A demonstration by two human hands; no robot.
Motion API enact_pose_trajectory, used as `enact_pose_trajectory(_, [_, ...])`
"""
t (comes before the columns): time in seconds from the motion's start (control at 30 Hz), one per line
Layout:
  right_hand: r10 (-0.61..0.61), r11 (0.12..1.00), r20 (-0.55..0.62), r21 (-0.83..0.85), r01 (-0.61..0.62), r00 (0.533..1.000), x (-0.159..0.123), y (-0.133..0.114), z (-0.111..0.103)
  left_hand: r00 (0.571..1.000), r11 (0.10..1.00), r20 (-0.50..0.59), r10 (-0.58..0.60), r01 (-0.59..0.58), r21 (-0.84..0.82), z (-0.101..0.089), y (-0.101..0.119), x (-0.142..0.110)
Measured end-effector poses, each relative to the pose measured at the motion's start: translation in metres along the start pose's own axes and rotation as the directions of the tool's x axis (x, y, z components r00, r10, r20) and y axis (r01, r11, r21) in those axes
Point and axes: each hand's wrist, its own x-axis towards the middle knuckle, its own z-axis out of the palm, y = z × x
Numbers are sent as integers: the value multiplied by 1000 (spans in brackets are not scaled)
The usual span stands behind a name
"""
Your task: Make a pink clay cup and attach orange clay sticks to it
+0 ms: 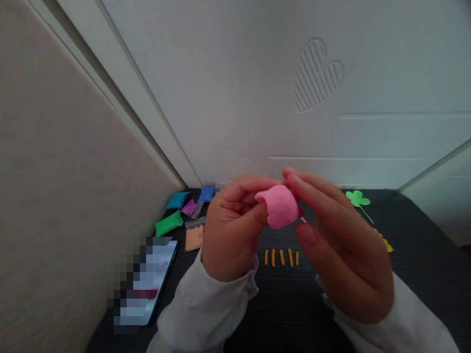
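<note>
A soft, curved pink piece of modelling clay (pixel 281 207) is pinched between the thumb and fingers of my left hand (pixel 233 225). Its left edge flares into a thin lip. My right hand (pixel 342 240) is just to the right of the clay, thumb and fingers apart and holding nothing. Its fingertips come close to the top of the piece; whether they touch it I cannot tell. Behind the hands, a tiny pink bit (pixel 303 220) shows in the gap. Several short orange-yellow clay sticks (pixel 281 257) lie in a row on the table below.
On the black table (pixel 279 304), packets of clay sit at the left: teal (pixel 177 200), purple (pixel 189 208), blue (pixel 206 194), green (pixel 168 223) and peach (pixel 194 238). A phone (pixel 150 284) lies nearer. At right are a green clover shape (pixel 357 198) and a partly hidden yellow piece (pixel 387 243).
</note>
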Motion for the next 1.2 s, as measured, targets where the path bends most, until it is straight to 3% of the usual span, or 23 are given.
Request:
enact_pose_trajectory(0.2, [-8, 999, 47, 41, 7, 999, -1, 1, 8, 999, 1000, -52, 10, -11, -10, 4, 1, -3])
enact_pose_trajectory(0.33, [-33, 999, 52, 10, 33, 998, -1, 3, 10, 998, 992, -61, 9, -17, -125, 6, 0, -2])
enact_pose_trajectory(0.53, [-30, 999, 36, 16, 30, 999, -1, 6, 8, 999, 960, 32, -18, 26, -278, 5, -2, -1])
enact_pose_trajectory(0.77, [-82, 989, 33, 123, 77, 996, 0, 8, 10, 995, 851, 95, 1, 49, -523, 7, -5, 3])
enact_pose_trajectory(1.0, [2, 971, 29, 237, -9, 1000, -1, 6, 4, 976, 858, 199, 90, 25, -513, 4, -7, 5])
enact_pose_trajectory(1.2, [-29, 979, 31, 204, 22, 999, 1, 5, 4, 985, 894, 156, 78, 0, -448, 2, -8, 2])
